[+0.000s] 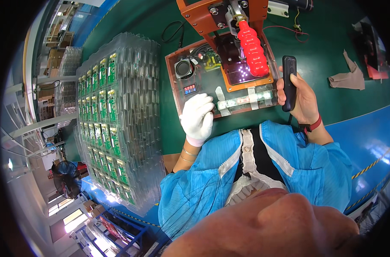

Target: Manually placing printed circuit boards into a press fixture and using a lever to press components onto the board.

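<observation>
My right hand (305,99) is bare and wrapped round an upright black handheld remote (289,83) with round buttons, my thumb lying near its upper part. My left hand (198,118), in a white glove, rests at the front left of a clear-topped test box (171,81). Its fingers are loosely bent and nothing shows in them. Just beyond them a small red and blue digital display (190,88) is lit. On the box stands an orange toggle-clamp press (199,19) with a red ribbed handle (253,49). Lit white dots show on the dark plate (242,73) beneath the handle.
A tall stack of clear plastic trays (139,85) with green circuit boards (111,107) stands at the left. A round speaker (184,68) sits in the box. A brown cloth (348,77) lies on the green mat at the right. A black cable (173,26) curls behind the box.
</observation>
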The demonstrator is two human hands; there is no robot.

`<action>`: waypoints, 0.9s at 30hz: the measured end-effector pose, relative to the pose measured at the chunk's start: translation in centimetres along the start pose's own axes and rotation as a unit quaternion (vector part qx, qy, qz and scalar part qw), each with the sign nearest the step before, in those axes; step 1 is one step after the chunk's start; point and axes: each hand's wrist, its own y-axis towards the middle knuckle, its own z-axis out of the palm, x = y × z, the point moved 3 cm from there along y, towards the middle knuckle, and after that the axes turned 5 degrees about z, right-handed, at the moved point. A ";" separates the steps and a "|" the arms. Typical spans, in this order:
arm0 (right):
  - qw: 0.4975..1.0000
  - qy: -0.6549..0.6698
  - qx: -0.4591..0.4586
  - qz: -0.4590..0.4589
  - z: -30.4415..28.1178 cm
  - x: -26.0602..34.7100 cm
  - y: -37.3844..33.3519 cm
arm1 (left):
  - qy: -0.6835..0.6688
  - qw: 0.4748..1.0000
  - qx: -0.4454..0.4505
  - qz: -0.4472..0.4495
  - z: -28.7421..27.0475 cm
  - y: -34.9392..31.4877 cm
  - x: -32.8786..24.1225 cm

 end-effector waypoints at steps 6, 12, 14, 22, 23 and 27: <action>0.997 0.070 0.007 0.019 -0.3 -0.6 0.5 | -0.004 1.000 -0.001 -0.013 -0.1 -0.4 0.2; 0.982 0.111 0.156 -0.003 -1.5 -0.4 0.4 | 0.005 1.000 0.021 -0.003 -0.1 -0.3 0.2; 0.982 0.110 0.156 -0.006 -1.6 -0.3 0.4 | 0.002 1.000 0.018 0.001 -0.1 -0.2 0.2; 0.993 0.096 0.062 -0.022 -1.1 -0.1 0.2 | 0.003 1.000 0.019 0.003 0.0 -0.2 0.1; 0.994 0.091 0.051 -0.027 -1.1 0.0 0.2 | 0.005 1.000 0.019 0.003 -0.1 -0.2 0.1; 0.997 0.013 0.014 -0.081 -1.6 0.2 -0.1 | 0.007 1.000 0.016 0.002 -0.1 -0.2 0.0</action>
